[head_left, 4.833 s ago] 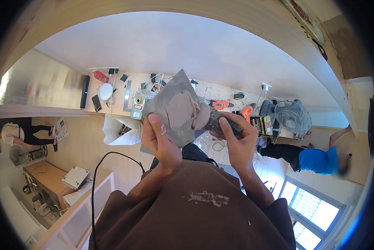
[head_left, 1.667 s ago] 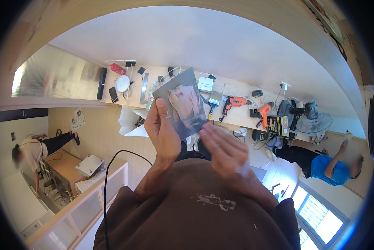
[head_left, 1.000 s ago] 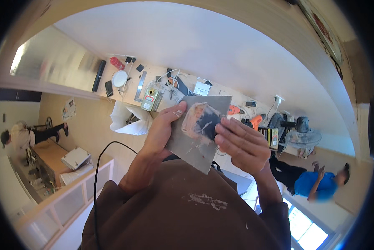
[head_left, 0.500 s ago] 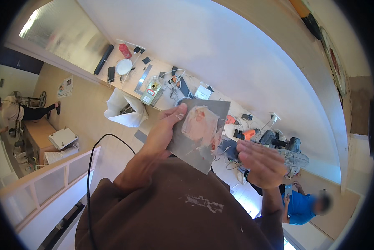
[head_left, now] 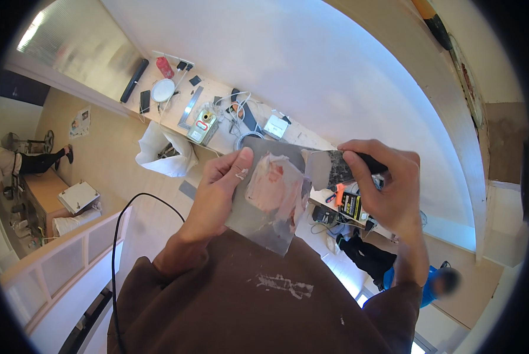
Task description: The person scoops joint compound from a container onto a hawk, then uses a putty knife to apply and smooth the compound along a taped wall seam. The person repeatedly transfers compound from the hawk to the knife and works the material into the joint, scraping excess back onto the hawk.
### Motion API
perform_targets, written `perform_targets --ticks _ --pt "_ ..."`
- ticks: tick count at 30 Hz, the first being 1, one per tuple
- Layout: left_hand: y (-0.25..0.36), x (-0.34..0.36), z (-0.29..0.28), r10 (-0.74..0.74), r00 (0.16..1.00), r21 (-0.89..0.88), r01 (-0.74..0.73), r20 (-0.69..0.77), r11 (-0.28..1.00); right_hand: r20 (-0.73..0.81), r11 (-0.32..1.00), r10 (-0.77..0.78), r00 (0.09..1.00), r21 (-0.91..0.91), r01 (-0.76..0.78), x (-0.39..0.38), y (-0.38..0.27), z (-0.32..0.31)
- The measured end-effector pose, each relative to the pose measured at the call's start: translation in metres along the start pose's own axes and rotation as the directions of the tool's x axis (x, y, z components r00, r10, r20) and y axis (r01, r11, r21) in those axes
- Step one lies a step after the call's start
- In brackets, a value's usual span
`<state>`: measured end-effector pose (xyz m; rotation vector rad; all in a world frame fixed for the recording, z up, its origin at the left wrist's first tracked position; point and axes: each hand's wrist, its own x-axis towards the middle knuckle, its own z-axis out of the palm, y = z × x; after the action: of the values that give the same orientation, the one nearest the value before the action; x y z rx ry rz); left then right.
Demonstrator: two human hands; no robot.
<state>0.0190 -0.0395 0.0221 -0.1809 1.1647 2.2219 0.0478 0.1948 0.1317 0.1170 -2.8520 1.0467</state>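
Note:
My left hand (head_left: 220, 186) is closed on the left edge of a thin grey square plate (head_left: 247, 219), its thumb on top. Pinkish-beige paste (head_left: 270, 189) is smeared across the plate's middle. My right hand (head_left: 385, 183) grips a putty knife (head_left: 341, 166) with a black handle, thumb over the speckled dark part of the blade. The blade lies beside the plate's right side, close to or touching it, with a beige layer of paste at its end.
A cluttered workbench (head_left: 179, 133) carries a metal can (head_left: 202, 127), red bottle (head_left: 164, 68), round white lid (head_left: 162, 89) and cables. A white sack (head_left: 164, 153) stands below. One person (head_left: 5, 168) is at the left, another (head_left: 376, 259) at the lower right. A railing (head_left: 64, 268) runs lower left.
My right hand has risen and turned, bringing the putty knife level beside the plate's upper right. The paste on the plate is spread differently. The view has shifted clockwise since earlier.

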Motion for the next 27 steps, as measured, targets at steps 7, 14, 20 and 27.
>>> perform_targets --ticks 7,14,20,27 --pt "-0.003 0.004 0.000 0.149 0.989 0.062 -0.148 -0.008 0.987 0.143 0.998 0.044 0.989 -0.041 -0.038 0.007 0.001 0.001" --pt "-0.016 0.008 0.015 0.340 0.913 0.118 -0.321 -0.224 0.940 -0.012 0.900 0.342 0.940 0.292 -0.324 -0.019 0.006 0.041" --pt "-0.049 0.018 0.027 0.504 0.850 0.257 -0.458 -0.153 0.851 -0.199 0.669 0.526 0.827 0.697 -0.258 -0.024 0.006 0.099" --pt "-0.045 0.012 0.030 0.379 0.916 0.111 -0.366 -0.134 0.924 -0.212 0.929 -0.335 0.918 -0.240 0.283 -0.034 0.012 0.065"
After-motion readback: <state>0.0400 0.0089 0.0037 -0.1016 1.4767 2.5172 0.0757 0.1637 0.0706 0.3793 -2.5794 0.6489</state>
